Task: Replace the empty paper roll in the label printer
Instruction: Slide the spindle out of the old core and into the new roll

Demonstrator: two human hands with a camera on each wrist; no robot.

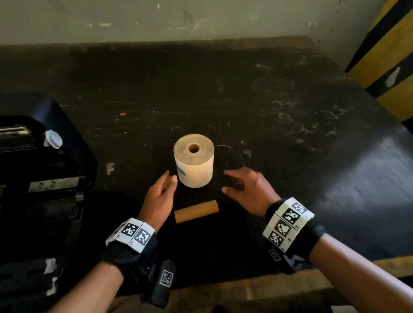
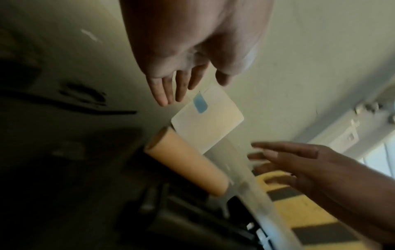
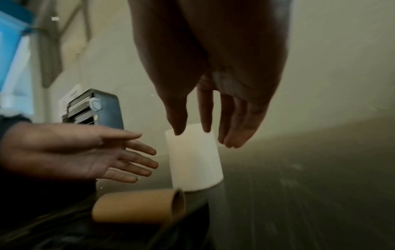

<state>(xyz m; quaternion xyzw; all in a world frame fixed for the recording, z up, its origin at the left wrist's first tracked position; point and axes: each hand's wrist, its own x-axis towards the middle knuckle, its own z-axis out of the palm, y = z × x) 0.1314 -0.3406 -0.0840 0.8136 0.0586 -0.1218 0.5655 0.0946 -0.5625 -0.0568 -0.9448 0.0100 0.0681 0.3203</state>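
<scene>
1. The new paper roll [image 1: 195, 160] is a full cream-white cylinder standing upright on end at the table's centre, core hole facing up, with a small blue patch low on its left side.
2. The empty core [image 1: 196, 211], a bare brown cardboard tube, lies on its side at 6 o'clock from the roll, near but apart.
3. The label printer [image 1: 29, 190], black with its lid raised, sits at 9 o'clock from the roll, well apart.

No legible text, brand or number appears in any view. The white wrist bands [image 1: 130, 235], lower centre of the head view, carry black-and-white square code markers only. The blue patch on the paper roll [image 1: 195, 160] shows no readable characters.
</scene>
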